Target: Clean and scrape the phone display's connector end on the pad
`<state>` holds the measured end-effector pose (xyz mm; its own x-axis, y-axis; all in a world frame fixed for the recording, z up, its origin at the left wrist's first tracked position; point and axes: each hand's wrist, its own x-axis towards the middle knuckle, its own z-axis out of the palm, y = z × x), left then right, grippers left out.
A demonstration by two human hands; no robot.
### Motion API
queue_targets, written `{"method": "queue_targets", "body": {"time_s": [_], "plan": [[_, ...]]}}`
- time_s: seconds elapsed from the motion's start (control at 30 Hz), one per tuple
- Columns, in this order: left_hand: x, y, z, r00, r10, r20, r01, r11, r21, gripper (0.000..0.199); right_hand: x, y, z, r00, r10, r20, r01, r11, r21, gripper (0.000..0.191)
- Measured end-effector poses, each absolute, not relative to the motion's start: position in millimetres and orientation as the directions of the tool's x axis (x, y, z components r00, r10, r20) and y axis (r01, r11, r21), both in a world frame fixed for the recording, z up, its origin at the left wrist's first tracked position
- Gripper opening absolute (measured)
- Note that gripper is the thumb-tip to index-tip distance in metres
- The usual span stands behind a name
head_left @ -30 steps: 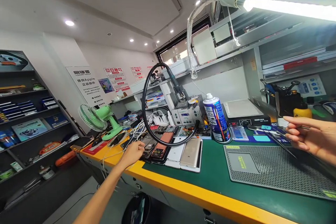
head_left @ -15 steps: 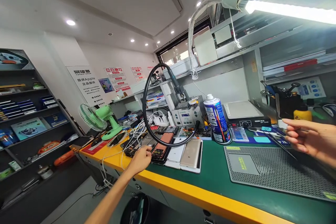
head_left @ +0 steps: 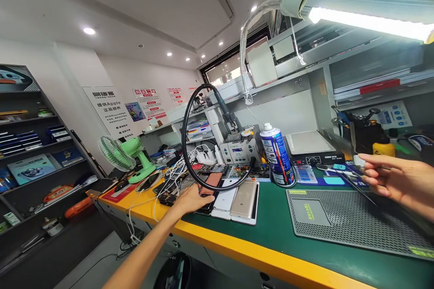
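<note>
My left hand (head_left: 194, 199) lies over the near end of an opened phone with a copper-coloured back (head_left: 213, 179). Its thumb stretches to the right; the other fingers are partly hidden, and I see no firm hold. Just right of it lie a white phone (head_left: 224, 203) and a gold phone (head_left: 244, 201) on a white-edged tablet (head_left: 255, 210). On the right, my right hand (head_left: 393, 179) is raised with thumb and fingers pinched together. A small whitish piece shows at its fingertips, too small to name. Black tweezers (head_left: 361, 191) lie below those fingers.
A black hose (head_left: 185, 144) loops from the hot-air station (head_left: 237, 150) above the phones. A blue spray can (head_left: 276, 156) stands beside it. A grey perforated mat (head_left: 349, 221) covers the right of the green bench. White cables (head_left: 176, 171) and a green fan (head_left: 144, 165) are left.
My left hand has moved right and its thumb has spread out over the near end of the copper-backed phone. The right hand stays pinched, while the whole view has shifted slightly.
</note>
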<state>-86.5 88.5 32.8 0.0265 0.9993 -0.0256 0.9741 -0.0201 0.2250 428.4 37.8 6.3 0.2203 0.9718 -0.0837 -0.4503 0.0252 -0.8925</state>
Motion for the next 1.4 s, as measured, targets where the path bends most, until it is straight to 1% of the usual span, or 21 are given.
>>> {"method": "queue_targets", "body": {"time_s": [0.13, 0.33, 0.5, 0.63, 0.8, 0.97, 1.1, 1.2, 1.4], "plan": [[-78, 95, 32, 0.066, 0.996, -0.052, 0.980, -0.055, 0.193, 0.034, 428, 37, 7, 0.213, 0.974, -0.080, -0.455, 0.026, -0.890, 0.018], [-79, 107, 27, 0.053, 0.992, -0.114, 0.990, -0.037, 0.133, 0.032, 429, 39, 5, 0.206, 0.975, -0.082, -0.462, 0.023, -0.887, 0.020], [-81, 112, 23, 0.078, 0.986, -0.145, 0.991, -0.061, 0.123, 0.032, 427, 38, 7, 0.212, 0.973, -0.090, -0.457, 0.017, -0.890, 0.018], [-78, 112, 21, 0.081, 0.986, -0.147, 0.990, -0.063, 0.124, 0.034, 426, 38, 8, 0.222, 0.970, -0.097, -0.449, 0.013, -0.894, 0.020], [-75, 110, 21, 0.087, 0.987, -0.133, 0.987, -0.067, 0.147, 0.035, 427, 39, 8, 0.221, 0.970, -0.100, -0.448, 0.010, -0.894, 0.023], [-77, 107, 26, 0.091, 0.987, -0.131, 0.981, -0.066, 0.180, 0.032, 426, 39, 9, 0.229, 0.968, -0.105, -0.454, 0.011, -0.891, 0.019], [-80, 104, 31, 0.078, 0.988, -0.132, 0.977, -0.050, 0.207, 0.033, 425, 37, 10, 0.229, 0.968, -0.107, -0.463, 0.012, -0.886, 0.014], [-82, 101, 34, 0.067, 0.984, -0.164, 0.970, -0.026, 0.240, 0.033, 425, 34, 11, 0.231, 0.967, -0.107, -0.470, 0.014, -0.883, 0.011], [-81, 95, 41, 0.016, 0.974, -0.228, 0.952, 0.055, 0.302, 0.039, 424, 32, 13, 0.226, 0.969, -0.097, -0.477, 0.023, -0.879, 0.005]]}}
